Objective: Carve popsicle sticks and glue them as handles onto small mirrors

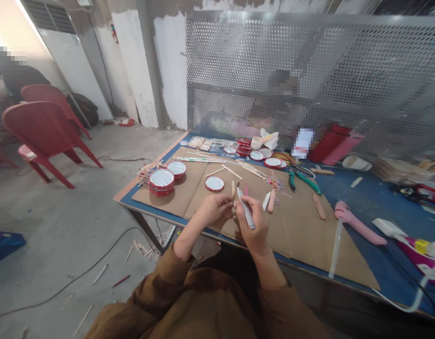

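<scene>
My right hand (254, 221) is closed round a grey-white marker pen (246, 208), its tip pointing up and left toward a wooden stick. My left hand (213, 207) pinches thin wooden sticks (234, 190) that stand upright between the two hands. Both hands hover over the brown cardboard sheet (302, 230) at the table's near edge. A round red-rimmed lid (214, 183) lies just beyond my hands. Brown sleeves cover both forearms.
A stack of red-rimmed lids (161, 181) sits at the left of the blue table (348, 193), with more lids, sticks, green pliers (307, 181) and a pink glue gun (358, 227) further right. A perforated metal screen stands behind. Red plastic chairs (44, 136) stand on the floor to the left.
</scene>
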A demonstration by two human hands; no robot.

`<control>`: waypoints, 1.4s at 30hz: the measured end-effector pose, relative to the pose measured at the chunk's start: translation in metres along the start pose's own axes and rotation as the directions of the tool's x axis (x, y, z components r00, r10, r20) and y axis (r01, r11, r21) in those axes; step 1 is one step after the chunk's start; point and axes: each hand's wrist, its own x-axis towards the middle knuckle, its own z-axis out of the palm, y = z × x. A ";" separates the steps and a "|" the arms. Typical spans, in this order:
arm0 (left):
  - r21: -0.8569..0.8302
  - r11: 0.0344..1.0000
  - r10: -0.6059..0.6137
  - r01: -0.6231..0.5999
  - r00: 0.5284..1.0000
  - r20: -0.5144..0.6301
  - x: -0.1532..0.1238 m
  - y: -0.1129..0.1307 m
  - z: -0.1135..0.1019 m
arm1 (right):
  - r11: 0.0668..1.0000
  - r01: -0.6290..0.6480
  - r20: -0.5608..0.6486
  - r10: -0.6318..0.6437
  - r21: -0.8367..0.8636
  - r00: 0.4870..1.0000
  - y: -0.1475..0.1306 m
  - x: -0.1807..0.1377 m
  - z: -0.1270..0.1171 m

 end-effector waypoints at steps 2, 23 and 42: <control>-0.005 1.000 -0.010 0.010 1.000 0.008 0.000 0.001 -0.001 | 1.000 -0.008 -0.041 0.007 -0.026 0.999 -0.001 -0.001 -0.001; 0.081 0.997 -0.002 0.003 1.000 -0.005 -0.003 0.009 -0.004 | 1.000 0.008 -0.011 -0.008 -0.020 1.000 -0.003 -0.004 -0.006; 0.040 0.999 -0.013 0.013 1.000 -0.004 -0.003 0.008 -0.004 | 1.000 0.012 -0.026 -0.013 -0.012 1.000 -0.002 -0.004 -0.004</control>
